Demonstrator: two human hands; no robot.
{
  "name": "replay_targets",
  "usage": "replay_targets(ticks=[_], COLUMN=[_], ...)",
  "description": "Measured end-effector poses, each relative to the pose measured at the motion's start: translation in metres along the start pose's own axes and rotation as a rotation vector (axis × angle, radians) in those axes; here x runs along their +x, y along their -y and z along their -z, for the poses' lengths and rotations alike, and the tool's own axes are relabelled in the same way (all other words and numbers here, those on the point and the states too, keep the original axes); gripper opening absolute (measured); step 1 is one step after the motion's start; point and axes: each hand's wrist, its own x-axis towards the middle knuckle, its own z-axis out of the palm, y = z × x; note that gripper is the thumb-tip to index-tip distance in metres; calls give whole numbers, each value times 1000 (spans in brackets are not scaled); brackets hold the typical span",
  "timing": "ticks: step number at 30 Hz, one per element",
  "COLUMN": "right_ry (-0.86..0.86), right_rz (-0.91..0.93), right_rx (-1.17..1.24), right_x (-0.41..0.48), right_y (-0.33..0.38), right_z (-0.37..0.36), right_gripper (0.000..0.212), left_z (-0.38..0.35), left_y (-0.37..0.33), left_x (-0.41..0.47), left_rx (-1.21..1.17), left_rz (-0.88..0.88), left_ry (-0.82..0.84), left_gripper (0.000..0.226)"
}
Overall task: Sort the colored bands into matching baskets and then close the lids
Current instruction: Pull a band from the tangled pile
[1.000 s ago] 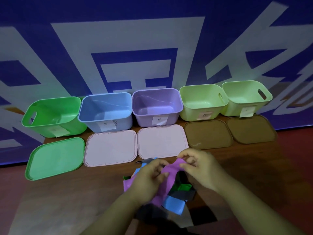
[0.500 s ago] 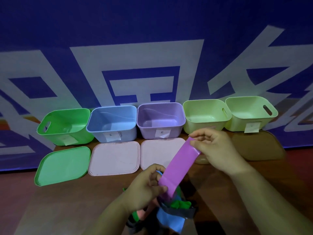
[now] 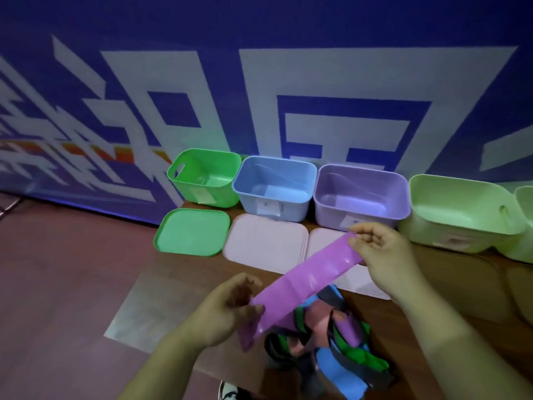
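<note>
Stretched longer and flatter than 0.5 s ago, the purple band (image 3: 305, 284) spans the 2 hands above the pile of bands (image 3: 340, 350) on the table (image 3: 202, 272). The left hand (image 3: 227, 310) pinches its near end between thumb and curled fingers. The right hand (image 3: 383, 255) pinches the far end, just in front of the purple basket (image 3: 331, 215). Left of that stand the blue basket (image 3: 253, 206) and green basket (image 3: 202, 194), with the green lid (image 3: 191, 236) lying flat in front.
</note>
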Motion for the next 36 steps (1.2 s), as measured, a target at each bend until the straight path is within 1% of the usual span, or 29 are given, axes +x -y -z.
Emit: replay_targets(ticks=[4,6,7,9,11,14,16,19,23,29,32,34,36], right_ry=[84,139,164,194,220,219,211,204,167,102,134,177,217], right_rz=[-37,-71,-96,-146,-166,-181,-173,-154,-178,-232,-209,-195,-162], right_rx=[-77,-135,-162,-224,-318,-384,-442,-568,-693,-729,-784,-835,-906], right_x=[-9,-16,-20,-28,-35,-46,-50,-55,-57,-47,-36,-29,-22], right_y=[-17,-24,-29,-39,-49,-57,-60,-68,-77,-90,-95,-97,-98], right_z=[-61,-92,-108,-138,-167,-203,-222,-243,-261,-272,-276,-278,-277], right_gripper=[28,30,31,32,29,25,23,19,16,13,14,17,22], left_z=[59,93,110,146,180,221,240,259,278,290,292,293,293], left_y=[22,32,38,52,68,87,94,102,114,121,126,133,141], left_x=[-23,-34,-38,-44,-46,-40,-31,-13,16,62,81,89,94], left_rx=[57,134,213,413,577,714,754,814,915,961,968,999,1112], left_rz=[72,109,114,117,135,124,109,114,113,87,64,66,81], left_ry=[-115,-153,-162,-165,-162,-147,-107,-40,26,113,129,155,160], left_gripper=[24,17,14,13,17,27,28,26,34,33,34,44,56])
